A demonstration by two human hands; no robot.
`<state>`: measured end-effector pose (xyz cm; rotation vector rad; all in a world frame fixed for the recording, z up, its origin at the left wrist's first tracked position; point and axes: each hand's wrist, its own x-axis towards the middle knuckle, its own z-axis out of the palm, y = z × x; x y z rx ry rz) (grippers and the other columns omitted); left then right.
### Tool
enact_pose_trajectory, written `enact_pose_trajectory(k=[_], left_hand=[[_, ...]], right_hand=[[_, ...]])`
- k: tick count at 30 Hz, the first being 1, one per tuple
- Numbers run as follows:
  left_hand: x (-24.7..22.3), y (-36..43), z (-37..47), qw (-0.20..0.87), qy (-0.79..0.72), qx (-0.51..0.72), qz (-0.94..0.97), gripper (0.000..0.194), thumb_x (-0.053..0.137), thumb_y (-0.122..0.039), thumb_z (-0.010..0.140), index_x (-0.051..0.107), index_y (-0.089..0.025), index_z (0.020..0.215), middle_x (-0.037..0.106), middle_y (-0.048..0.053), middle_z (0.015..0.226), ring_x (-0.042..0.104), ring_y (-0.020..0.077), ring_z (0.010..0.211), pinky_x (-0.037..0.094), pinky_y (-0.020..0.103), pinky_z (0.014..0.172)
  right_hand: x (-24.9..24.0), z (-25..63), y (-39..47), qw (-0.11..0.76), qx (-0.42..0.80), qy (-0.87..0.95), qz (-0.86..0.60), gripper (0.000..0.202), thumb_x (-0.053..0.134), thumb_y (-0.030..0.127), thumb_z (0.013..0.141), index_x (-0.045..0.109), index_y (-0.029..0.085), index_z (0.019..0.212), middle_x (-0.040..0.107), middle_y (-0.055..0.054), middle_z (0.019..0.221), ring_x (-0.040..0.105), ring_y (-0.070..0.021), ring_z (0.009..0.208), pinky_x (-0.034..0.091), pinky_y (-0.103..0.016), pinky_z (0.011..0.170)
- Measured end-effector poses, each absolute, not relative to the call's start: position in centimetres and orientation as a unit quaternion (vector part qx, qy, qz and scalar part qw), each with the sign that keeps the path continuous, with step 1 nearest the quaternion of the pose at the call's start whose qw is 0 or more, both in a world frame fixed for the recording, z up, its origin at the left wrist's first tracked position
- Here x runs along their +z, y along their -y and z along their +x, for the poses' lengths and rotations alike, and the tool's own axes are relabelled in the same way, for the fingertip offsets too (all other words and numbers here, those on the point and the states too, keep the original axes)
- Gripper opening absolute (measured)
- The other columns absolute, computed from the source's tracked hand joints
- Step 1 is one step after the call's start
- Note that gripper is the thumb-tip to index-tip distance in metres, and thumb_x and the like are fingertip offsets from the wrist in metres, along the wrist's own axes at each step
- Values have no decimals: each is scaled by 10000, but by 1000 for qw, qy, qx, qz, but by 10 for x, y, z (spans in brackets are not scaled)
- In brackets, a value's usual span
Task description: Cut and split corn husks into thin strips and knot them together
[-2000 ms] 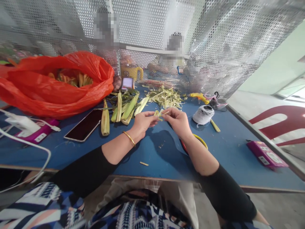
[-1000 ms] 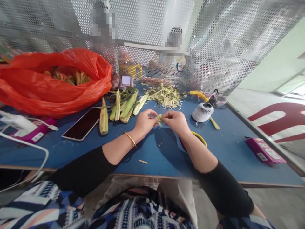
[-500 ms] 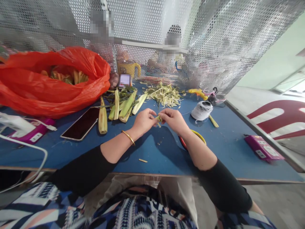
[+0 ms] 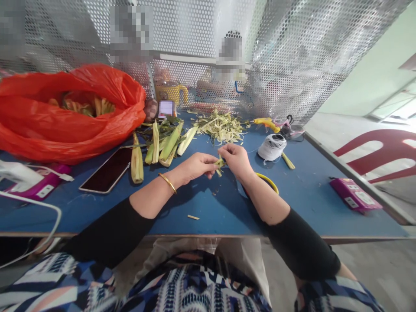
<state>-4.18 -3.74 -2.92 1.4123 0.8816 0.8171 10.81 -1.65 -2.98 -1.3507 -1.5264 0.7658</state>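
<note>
Above blue tabletop (image 4: 201,203), both hands pinch seemingly fibrous green strip (image 4: 220,164).

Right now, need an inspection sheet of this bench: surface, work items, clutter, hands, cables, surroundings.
Surface: blue table, a few small scraps on it.
Work items: small green leaf piece pinched between both hands; folded leaf strips lie behind; shredded trimmings further back.
Clutter: orange bag of leaves, phone, white thread spool, glue gun, magenta boxes.
Hands: left hand and right hand both closed on the leaf piece, above the table.
Cables: white cable at the left edge.
Surroundings: perforated metal screen, people behind it; red chair at right.
</note>
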Motion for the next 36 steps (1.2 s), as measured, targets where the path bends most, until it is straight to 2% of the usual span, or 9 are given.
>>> enact_pose_trajectory(k=[3,6,9,14,22,25,28,32,36], left_hand=[[-28,39,-40,625,-379,352,584,169,743,-281,678,654,-140,648,573,-24,538,530,86,510,446,216,544],[-30,41,-36,620,-414,358,563,230,751,-336,690,641,-140,641,530,-47,499,499,76,480,455,236,570],[-33,43,-33,593,-454,359,560,239,740,-313,702,620,-147,578,474,-61,433,456,69,431,430,227,538],[-31,47,-30,582,-449,354,578,299,733,-285,691,570,-157,475,486,-38,417,462,74,420,378,204,464],[-24,43,-33,606,-501,433,442,236,820,-287,626,642,-134,605,534,-33,473,499,72,429,463,217,496],[-24,41,-36,612,-510,416,439,257,833,-316,617,654,-132,625,587,-8,496,546,89,447,482,230,522],[-25,40,-35,619,-505,392,457,285,846,-342,595,657,-129,601,609,4,500,551,88,450,474,223,520],[-25,40,-34,621,-504,383,462,281,848,-325,594,652,-125,568,603,4,484,539,83,435,488,233,535],[-23,40,-36,636,-494,378,456,197,811,-266,640,682,-121,604,628,16,509,566,90,454,502,231,550]], right_hand=[[-31,107,17,467,320,618,-546,151,562,284,705,531,202,582,467,58,488,409,-102,469,329,-245,495],[-33,106,18,461,333,628,-532,152,557,306,710,527,206,600,466,58,497,409,-104,464,338,-250,494],[-35,105,18,457,318,646,-523,164,562,299,703,513,206,577,464,51,510,413,-108,503,327,-251,516],[-36,101,18,472,280,649,-526,156,560,279,702,526,201,571,474,44,541,419,-112,557,326,-252,552],[-29,110,17,452,359,622,-529,309,570,442,759,546,191,579,481,49,485,419,-104,504,333,-252,535],[-29,112,16,432,357,635,-531,274,597,366,735,504,202,536,466,58,444,395,-99,465,321,-254,524],[-30,110,17,431,300,628,-574,220,584,293,723,512,207,533,458,61,436,385,-107,468,300,-260,526],[-28,106,21,425,225,629,-611,231,571,258,724,492,212,512,461,51,458,404,-121,510,291,-265,546],[-26,104,23,427,202,636,-610,237,561,257,735,483,217,515,470,44,472,413,-131,523,303,-267,556]])
